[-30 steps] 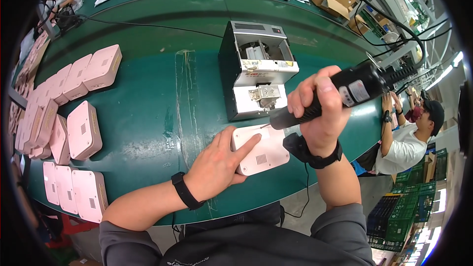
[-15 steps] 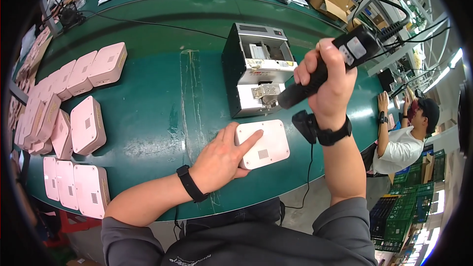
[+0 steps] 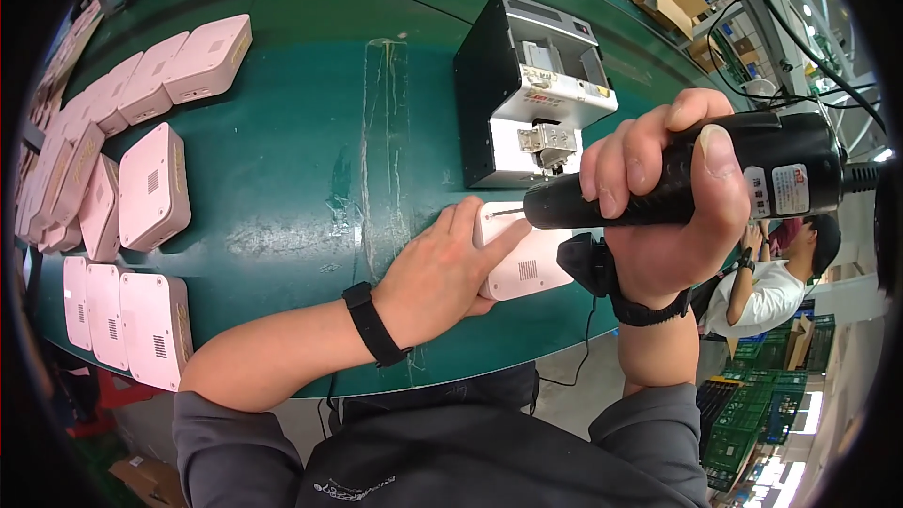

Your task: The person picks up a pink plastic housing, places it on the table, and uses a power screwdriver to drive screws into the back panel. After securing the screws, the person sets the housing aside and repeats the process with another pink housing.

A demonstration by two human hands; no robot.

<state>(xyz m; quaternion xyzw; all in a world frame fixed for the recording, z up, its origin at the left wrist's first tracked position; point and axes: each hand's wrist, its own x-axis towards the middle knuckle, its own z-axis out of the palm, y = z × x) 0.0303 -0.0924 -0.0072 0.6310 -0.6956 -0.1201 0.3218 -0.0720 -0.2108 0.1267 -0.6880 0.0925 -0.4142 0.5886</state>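
Observation:
A pale pink plastic case (image 3: pixel 544 259) with rounded corners and a small slotted vent lies flat on the green bench in front of me. My left hand (image 3: pixel 435 261) grips it by its left side, with one finger stretched over the top face. My right hand (image 3: pixel 670 174) is wrapped around a black corded electric screwdriver (image 3: pixel 785 165), held nearly level. Its thin bit reaches to the case's far left corner, at a screw hole. The tool and right wrist hide the case's far right part. A black-and-silver screw feeder (image 3: pixel 527 85) stands just beyond the case.
Several similar pink cases (image 3: pixel 155 186) stand in rows and leaning piles on the left. The green bench (image 3: pixel 282 198) carries a strip of clear tape. A black cable crosses its far side. At the right, a person (image 3: pixel 776 282) works beside stacked green crates (image 3: pixel 767 414).
My right hand has brought the screwdriver from beside the feeder to the case's far left corner, tilting it level. My left hand keeps its hold. The whole view has shifted.

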